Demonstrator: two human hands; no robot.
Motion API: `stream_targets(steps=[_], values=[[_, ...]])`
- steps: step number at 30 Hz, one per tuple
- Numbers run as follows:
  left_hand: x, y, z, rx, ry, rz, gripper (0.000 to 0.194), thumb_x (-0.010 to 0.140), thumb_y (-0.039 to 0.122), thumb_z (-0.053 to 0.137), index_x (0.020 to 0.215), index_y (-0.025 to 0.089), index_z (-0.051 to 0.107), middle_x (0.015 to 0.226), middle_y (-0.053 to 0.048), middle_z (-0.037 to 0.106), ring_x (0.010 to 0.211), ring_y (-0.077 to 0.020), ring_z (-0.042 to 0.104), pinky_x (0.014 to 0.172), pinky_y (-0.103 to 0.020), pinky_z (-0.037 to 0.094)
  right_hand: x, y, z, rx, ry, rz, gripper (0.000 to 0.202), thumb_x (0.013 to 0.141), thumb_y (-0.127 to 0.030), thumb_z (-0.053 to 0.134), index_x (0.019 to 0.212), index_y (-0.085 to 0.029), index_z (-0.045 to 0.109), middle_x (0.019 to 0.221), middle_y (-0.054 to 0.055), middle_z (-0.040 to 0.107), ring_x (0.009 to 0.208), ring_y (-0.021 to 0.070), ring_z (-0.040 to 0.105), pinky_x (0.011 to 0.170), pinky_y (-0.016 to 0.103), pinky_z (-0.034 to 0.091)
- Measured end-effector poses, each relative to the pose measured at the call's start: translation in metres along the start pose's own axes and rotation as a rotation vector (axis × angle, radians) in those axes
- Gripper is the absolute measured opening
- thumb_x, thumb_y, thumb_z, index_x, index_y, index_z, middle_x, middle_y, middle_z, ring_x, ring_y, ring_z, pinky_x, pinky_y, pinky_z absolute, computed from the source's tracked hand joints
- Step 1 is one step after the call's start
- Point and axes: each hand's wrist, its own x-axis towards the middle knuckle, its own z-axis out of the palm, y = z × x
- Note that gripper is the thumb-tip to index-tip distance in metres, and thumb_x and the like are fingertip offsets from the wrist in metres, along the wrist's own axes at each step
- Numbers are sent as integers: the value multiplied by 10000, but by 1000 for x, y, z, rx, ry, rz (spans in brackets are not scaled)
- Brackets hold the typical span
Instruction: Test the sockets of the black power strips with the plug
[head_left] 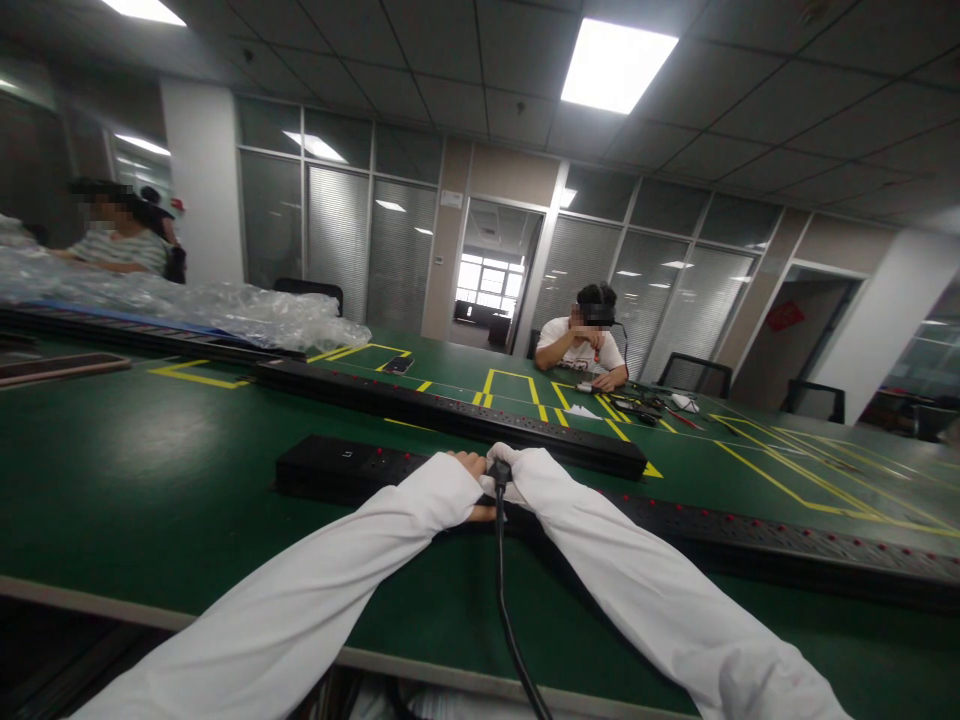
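Observation:
A long black power strip [337,466] with red switches lies across the green table in front of me. My left hand [471,464], bare, is wrapped round the strip near its middle, fingers over the far side and thumb on the near side. Right beside it, my right hand [513,484] wears a pale glove and grips a black plug [500,474] at the strip's top face. From the plug a black cable [501,590] runs toward me over the table edge. Whether the plug's pins sit in a socket is hidden.
Behind it lies a second black power strip [450,413]. Clear plastic wrap [247,312] is heaped at the left, near a phone [67,369]; another phone [398,365] lies farther back. Across the table sits a person [581,345] by tangled cables [637,405]. Yellow tape marks the tabletop.

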Motion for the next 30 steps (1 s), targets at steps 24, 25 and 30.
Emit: stream_targets(steps=[24,25,30], values=[[-1,0,0,5,14,7,595,647,699,401,885,166,512,840,-76,584,783,-244,560,687,-343,407,0,-1,0,7,13,5,256,655,-408,573,828,-224,531,614,-52,558,499,71,460,503,187,340],[-1,1,0,8,13,9,597,647,701,399,885,165,512,839,-77,585,782,-245,560,686,-345,407,0,0,0,9,12,8,254,654,-403,574,828,-224,532,611,-52,556,496,70,457,502,187,340],[-1,1,-1,10,8,12,608,645,705,400,896,163,514,844,-81,584,788,-249,557,690,-349,403,-2,4,-3,86,-22,-40,263,651,-373,582,871,-235,539,639,-51,560,523,70,457,520,183,347]])
